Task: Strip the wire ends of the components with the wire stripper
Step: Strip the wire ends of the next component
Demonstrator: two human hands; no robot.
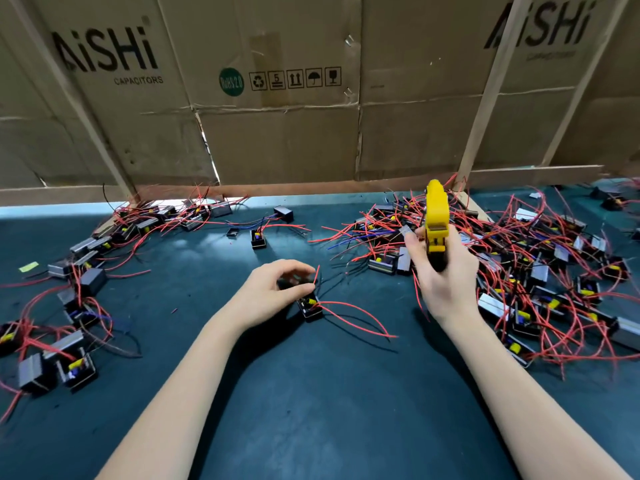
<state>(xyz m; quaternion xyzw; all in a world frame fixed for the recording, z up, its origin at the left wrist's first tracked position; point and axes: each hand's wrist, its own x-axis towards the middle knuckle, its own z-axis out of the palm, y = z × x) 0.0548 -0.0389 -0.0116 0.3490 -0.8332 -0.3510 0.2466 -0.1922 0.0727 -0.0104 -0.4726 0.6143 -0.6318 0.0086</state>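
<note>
Two bare forearms reach in from the bottom edge over the dark teal worktop [311, 393]. At the end of the left one, the left hand [273, 289] curls its fingers down around a small black component [309, 306] sitting on the worktop, thumb and fingertips closed on its upper part; that part is blurred, so the exact hold cannot be told. Red wires [356, 317] run out of this component to the right and lie curved on the worktop, and one short red wire end stands up just beside the fingertips. To the right and a little higher, the right hand [443, 268] is wrapped round the handles of the yellow wire stripper [435, 216], held upright above the worktop with its head pointing away from the person, apart from the held component. Behind and to the right of that hand lies a dense heap of components [540, 271] with tangled red wires, a few blue ones among them. A looser spread of components [83, 265] lies along the left side. Between the two groups, near the far edge, sit a few single components [258, 238]. Flattened cardboard sheets [277, 98] printed AiSHi CAPACITORS, braced by pale wooden slats [485, 95], stand behind the worktop.
</note>
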